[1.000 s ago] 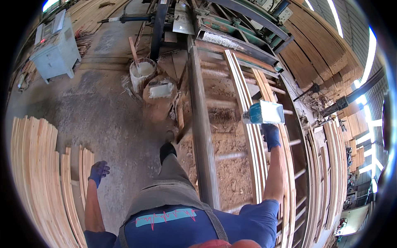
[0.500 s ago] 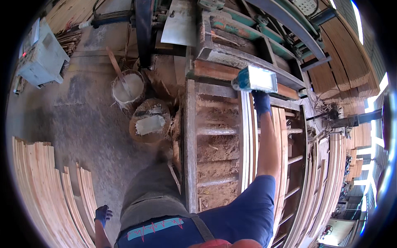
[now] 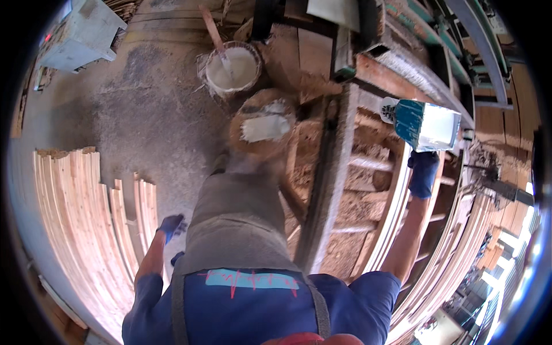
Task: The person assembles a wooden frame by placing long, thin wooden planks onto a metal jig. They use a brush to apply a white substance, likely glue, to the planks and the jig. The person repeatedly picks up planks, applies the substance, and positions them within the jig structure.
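Observation:
My right hand (image 3: 423,175), in a dark blue glove, is closed on a blue hand-held glue spreader (image 3: 411,122). The spreader is an open-topped box with white liquid inside and a toothed wheel at its left end. It is held over the far end of long pale wooden strips (image 3: 386,230) lying on a roller rack (image 3: 330,190). My gloved left hand (image 3: 171,225) hangs low at my left side, fingers stretched apart and holding nothing. Nearest to it are boards stacked at the left (image 3: 75,213).
Ahead stands a bucket (image 3: 202,70) of white liquid with a wooden stick (image 3: 211,27) in it. A round stand (image 3: 244,123) beside it bears a white-coated block (image 3: 265,128). Green-framed machinery (image 3: 414,23) rises beyond the rack. A grey cabinet (image 3: 80,37) stands far left.
My view has turned, so the rack and bucket sit farther right. The spreader, still in my right hand, appears farther right and tilted. My left hand has come forward from beside my hip.

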The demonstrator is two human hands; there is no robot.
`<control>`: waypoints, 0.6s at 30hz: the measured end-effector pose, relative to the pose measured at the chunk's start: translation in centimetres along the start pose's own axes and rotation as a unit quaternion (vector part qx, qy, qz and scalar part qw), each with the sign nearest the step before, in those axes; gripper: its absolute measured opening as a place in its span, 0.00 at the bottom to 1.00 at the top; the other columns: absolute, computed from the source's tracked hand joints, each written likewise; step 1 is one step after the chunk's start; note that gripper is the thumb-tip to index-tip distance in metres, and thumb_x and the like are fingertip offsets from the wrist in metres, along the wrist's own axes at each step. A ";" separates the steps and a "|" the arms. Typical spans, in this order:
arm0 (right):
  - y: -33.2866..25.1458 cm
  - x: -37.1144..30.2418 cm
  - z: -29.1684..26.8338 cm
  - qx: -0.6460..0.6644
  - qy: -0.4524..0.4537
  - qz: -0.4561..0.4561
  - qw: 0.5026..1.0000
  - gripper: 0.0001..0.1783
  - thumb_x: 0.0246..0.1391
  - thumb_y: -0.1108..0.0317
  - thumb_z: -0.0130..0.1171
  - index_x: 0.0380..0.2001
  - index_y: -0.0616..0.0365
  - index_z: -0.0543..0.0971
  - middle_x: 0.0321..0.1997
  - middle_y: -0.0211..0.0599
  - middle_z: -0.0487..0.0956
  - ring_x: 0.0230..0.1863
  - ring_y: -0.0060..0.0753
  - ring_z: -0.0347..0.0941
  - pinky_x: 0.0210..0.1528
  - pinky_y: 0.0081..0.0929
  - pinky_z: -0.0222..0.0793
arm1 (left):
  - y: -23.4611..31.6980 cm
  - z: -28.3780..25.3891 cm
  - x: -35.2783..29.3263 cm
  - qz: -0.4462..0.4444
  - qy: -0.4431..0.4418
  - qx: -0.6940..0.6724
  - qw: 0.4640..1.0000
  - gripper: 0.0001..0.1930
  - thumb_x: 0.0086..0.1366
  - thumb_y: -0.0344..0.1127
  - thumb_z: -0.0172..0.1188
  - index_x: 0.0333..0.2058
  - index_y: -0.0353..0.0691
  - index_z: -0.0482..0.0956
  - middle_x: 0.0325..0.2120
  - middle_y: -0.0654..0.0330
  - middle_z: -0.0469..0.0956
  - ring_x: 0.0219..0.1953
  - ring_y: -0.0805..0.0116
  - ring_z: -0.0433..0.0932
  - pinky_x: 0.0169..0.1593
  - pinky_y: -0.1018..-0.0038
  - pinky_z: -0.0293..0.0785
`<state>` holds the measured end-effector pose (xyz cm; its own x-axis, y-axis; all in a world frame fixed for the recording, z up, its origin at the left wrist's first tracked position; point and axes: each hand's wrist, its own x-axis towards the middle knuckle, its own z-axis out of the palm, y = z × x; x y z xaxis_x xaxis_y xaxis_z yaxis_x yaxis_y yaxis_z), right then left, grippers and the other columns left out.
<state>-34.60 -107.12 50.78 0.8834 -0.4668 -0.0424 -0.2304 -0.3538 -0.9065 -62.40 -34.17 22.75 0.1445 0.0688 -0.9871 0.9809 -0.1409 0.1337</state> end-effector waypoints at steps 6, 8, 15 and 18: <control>-1.4 -13.9 9.4 0.231 0.020 0.122 0.965 0.24 0.67 0.58 0.45 0.60 0.60 0.65 0.57 0.37 0.73 0.56 0.34 0.71 0.57 0.37 0.72 | 11.5 -8.6 6.2 0.097 -0.025 -0.091 0.991 0.22 0.67 0.55 0.52 0.48 0.45 0.76 0.37 0.57 0.83 0.30 0.66 0.79 0.35 0.69 0.72; -1.8 -16.1 14.6 0.273 0.002 0.137 0.952 0.20 0.56 0.71 0.55 0.51 0.66 0.72 0.49 0.38 0.77 0.48 0.29 0.73 0.50 0.32 0.73 | 15.0 -9.7 3.9 0.131 -0.022 -0.072 0.988 0.27 0.66 0.60 0.50 0.53 0.47 0.74 0.43 0.57 0.82 0.38 0.65 0.81 0.47 0.65 0.72; 11.5 -18.3 30.0 -0.071 -0.051 0.052 0.995 0.12 0.57 0.67 0.57 0.36 0.68 0.80 0.31 0.44 0.83 0.31 0.30 0.77 0.34 0.30 0.70 | 8.4 -13.1 2.2 0.051 0.027 -0.055 0.997 0.20 0.66 0.53 0.53 0.48 0.47 0.75 0.37 0.59 0.83 0.31 0.70 0.80 0.36 0.72 0.72; 15.9 -17.9 34.3 -0.159 -0.083 0.117 0.977 0.15 0.59 0.61 0.57 0.42 0.61 0.80 0.39 0.50 0.82 0.43 0.49 0.79 0.43 0.36 0.71 | 0.8 -15.0 1.3 -0.026 0.070 -0.023 0.997 0.23 0.66 0.56 0.50 0.49 0.46 0.75 0.38 0.58 0.83 0.33 0.65 0.81 0.40 0.65 0.72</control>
<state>-40.08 -76.58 22.70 0.8389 -0.4369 -0.3245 -0.5261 -0.4986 -0.6889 -59.44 -19.36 22.89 0.1076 0.2123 -0.9713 0.9919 -0.0886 0.0906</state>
